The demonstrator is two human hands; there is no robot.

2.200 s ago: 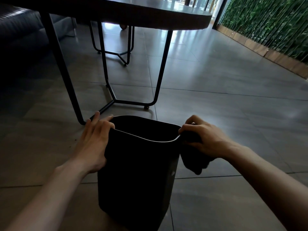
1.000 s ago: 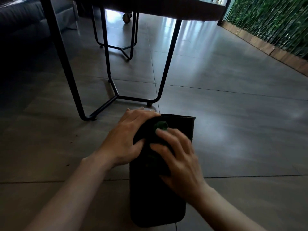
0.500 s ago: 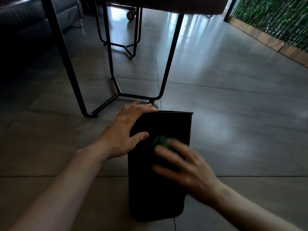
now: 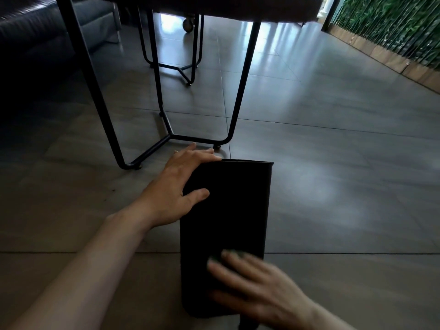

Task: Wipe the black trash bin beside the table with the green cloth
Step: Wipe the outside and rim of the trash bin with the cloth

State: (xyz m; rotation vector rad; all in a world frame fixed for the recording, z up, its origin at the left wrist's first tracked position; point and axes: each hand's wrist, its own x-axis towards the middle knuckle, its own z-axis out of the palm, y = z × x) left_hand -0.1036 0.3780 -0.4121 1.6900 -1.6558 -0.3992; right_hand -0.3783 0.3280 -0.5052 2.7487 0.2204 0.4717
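1. The left hand [image 4: 181, 184] still braces the black trash bin [image 4: 228, 210] at its far rim, fingers flat, thumb on the wall.
2. The bin lies tipped on the floor [image 4: 333, 186], just short of the bench legs [image 4: 166, 129].
3. The right hand [image 4: 252, 282], blurred, has swept down the bin's wall to its base, fingers spread, pressing the green cloth [image 4: 232, 254]; this wall looks nearly wiped.
4. Right of the bin lies open floor.

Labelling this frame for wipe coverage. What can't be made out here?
- Green cloth, head view: mostly hidden under the motion-blurred right hand; only green slivers show at the fingertips.
- Trash bin: lying on its side, so its opening and inside are out of sight; its surface is too dark to judge cleanliness.
- Left hand: its palm contact with the bin's side is hidden.
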